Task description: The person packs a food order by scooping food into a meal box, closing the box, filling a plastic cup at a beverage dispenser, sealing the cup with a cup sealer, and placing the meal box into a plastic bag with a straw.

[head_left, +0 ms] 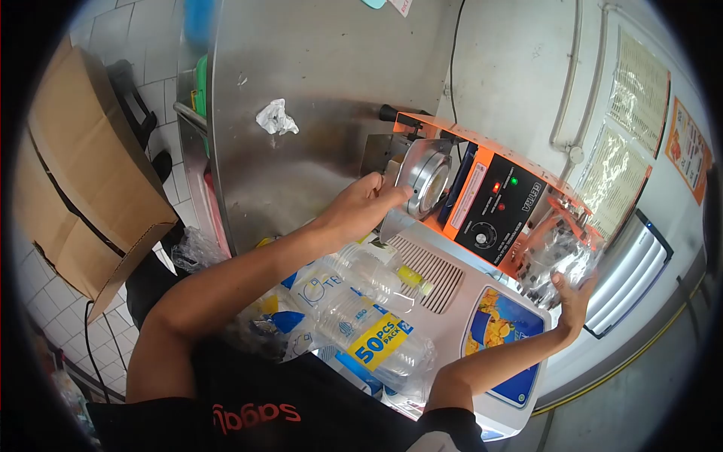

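Where the steel counter (316, 166) meets the wall (512, 68), I count 1 orange machine (459, 226) with 1 knob (482, 236), 1 metal ring (434, 175) at its left end, 1 crumpled scrap (276, 117), and 1 clear pack (376, 343) labelled 50PCS between my arms. My left hand (380, 197) pinches the ring's edge between thumb and fingers. My right hand (574, 300) touches 1 shiny plastic bundle (559, 258) by the machine's right end; through the glare, I cannot tell whether it grips.
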Tool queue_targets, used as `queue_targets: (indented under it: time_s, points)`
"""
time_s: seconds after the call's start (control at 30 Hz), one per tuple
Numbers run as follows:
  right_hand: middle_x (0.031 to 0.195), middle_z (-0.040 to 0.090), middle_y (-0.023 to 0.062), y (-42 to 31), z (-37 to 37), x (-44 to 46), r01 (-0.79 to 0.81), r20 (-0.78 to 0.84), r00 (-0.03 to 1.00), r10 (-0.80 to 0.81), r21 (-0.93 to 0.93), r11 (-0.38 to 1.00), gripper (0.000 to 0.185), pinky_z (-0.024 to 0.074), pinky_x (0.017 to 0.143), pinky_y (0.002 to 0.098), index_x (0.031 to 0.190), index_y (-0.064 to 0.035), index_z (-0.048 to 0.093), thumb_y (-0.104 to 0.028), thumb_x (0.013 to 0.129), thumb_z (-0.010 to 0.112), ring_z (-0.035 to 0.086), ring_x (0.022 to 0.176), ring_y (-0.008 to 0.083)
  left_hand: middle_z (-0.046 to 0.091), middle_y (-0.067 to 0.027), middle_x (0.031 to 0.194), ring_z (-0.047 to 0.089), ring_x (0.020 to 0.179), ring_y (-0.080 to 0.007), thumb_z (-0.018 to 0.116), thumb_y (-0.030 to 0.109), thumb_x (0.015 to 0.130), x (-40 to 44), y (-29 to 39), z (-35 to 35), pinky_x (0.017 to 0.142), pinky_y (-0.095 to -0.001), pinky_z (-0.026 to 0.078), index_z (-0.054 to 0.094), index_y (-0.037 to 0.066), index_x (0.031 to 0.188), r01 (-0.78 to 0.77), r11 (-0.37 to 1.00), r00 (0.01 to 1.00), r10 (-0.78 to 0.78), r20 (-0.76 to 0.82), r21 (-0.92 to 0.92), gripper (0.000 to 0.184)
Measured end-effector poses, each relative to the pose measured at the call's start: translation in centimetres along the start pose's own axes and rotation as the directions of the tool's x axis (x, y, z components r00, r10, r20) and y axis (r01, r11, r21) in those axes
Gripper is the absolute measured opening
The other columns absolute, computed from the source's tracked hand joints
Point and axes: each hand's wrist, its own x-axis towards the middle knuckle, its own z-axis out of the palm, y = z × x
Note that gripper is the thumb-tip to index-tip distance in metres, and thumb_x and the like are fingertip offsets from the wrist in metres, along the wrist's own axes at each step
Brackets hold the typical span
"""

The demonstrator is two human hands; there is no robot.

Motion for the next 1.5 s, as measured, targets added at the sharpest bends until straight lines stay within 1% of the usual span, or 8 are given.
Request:
queue_targets:
  time_s: [0.27,0.57,0.7,0.87,0.97,1.17,1.33,1.5]
  points:
    - [0.153,0.029,0.0228,-0.4,1.8,-0.2,0.156,0.003,0.988,-0.158,0.141,0.978,0.122,0.0188,0.118,0.0398,0.151,0.0055,0.022,-0.034,0.057,0.090,0.027,0.143,0.0328,0.061,-0.0016,0.097,0.055,0.090,-0.0074,0.059,0.032,0.098,0.2,-0.5,-1.4,0.078,-0.0259,0.044,0.058,0.001,0.120,0.023,0.999,0.995,-0.027,0.099,0.038,0.037]
    - [0.142,0.041,0.0213,-0.5,5.4,-0.9,0.141,-0.181,0.975,-0.127,0.064,0.988,0.097,0.0258,0.115,0.0390,0.143,0.0082,0.031,-0.016,0.066,0.086,0.041,0.132,0.0291,0.054,0.0010,0.075,0.048,0.069,-0.0063,0.064,0.035,0.094,0.4,-1.4,-2.2,0.061,-0.0251,0.040,0.060,0.003,0.087,0.007,1.000,0.997,-0.006,0.079,-0.008,0.032]
    - [0.131,0.048,0.0264,-1.7,9.1,-2.2,-0.119,-0.528,0.811,-0.253,-0.572,0.812,0.114,0.0410,0.102,0.0481,0.141,0.0043,0.033,-0.052,0.059,0.088,0.048,0.123,0.0409,0.054,0.0006,0.074,0.048,0.067,-0.0076,0.065,0.036,0.093,0.4,-1.5,-1.9,0.061,-0.0260,0.040,0.057,0.004,0.084,-0.034,0.999,0.996,0.037,0.081,-0.037,0.034]
    - [0.135,0.045,0.0238,-3.3,14.3,-3.0,-0.089,-0.686,0.544,-0.483,-0.619,0.780,0.110,0.0379,0.100,0.0555,0.142,0.0007,0.037,-0.063,0.063,0.081,0.041,0.123,0.0476,0.057,-0.0006,0.076,0.050,0.068,-0.0084,0.065,0.037,0.092,-0.1,-0.4,-2.6,0.060,-0.0271,0.041,0.057,0.003,0.084,0.003,0.997,0.998,-0.008,0.062,0.076,0.035]
    - [0.138,0.042,0.0234,-3.9,9.7,-5.7,0.054,-0.495,0.834,-0.245,-0.370,0.928,0.103,0.0363,0.103,0.0530,0.140,0.0018,0.040,-0.060,0.068,0.081,0.042,0.125,0.0418,0.058,-0.0005,0.078,0.051,0.067,-0.0093,0.066,0.038,0.092,0.3,-1.0,-2.3,0.060,-0.0277,0.042,0.058,0.002,0.087,-0.008,0.997,0.997,0.002,0.078,0.082,0.037]
    - [0.111,0.065,0.0171,-7.0,6.9,-8.6,0.150,-0.673,0.737,-0.057,0.081,0.985,0.040,0.0492,0.087,0.0342,0.119,0.0040,0.061,-0.025,0.093,0.067,0.062,0.103,0.0240,0.059,-0.0092,0.103,0.056,0.089,-0.0145,0.067,0.048,0.089,2.1,-2.1,-2.3,0.074,-0.0294,0.047,0.051,0.000,0.119,-0.049,0.997,0.998,0.046,0.049,0.061,0.059]
    - [0.104,0.068,0.0134,-10.3,12.1,-10.1,0.260,0.008,0.955,-0.296,0.456,0.851,0.034,0.0497,0.087,0.0306,0.117,0.0036,0.063,-0.020,0.093,0.066,0.063,0.103,0.0201,0.039,-0.0196,0.143,0.048,0.125,-0.0260,0.041,0.081,0.085,6.2,-3.4,-2.8,0.103,-0.0421,0.040,0.028,-0.001,0.141,0.179,0.851,0.972,-0.075,0.222,-0.493,0.100]
    - [0.140,0.045,0.0197,-9.1,17.9,-7.8,0.085,0.465,0.792,-0.396,0.558,0.826,0.061,0.0484,0.097,0.0365,0.140,0.0010,0.044,-0.022,0.090,0.070,0.049,0.127,0.0268,0.045,-0.0214,0.142,0.043,0.136,-0.0306,0.032,0.086,0.082,6.6,-1.8,-1.1,0.110,-0.0493,0.036,0.018,0.000,0.150,0.203,0.847,0.944,-0.035,0.329,-0.492,0.110]
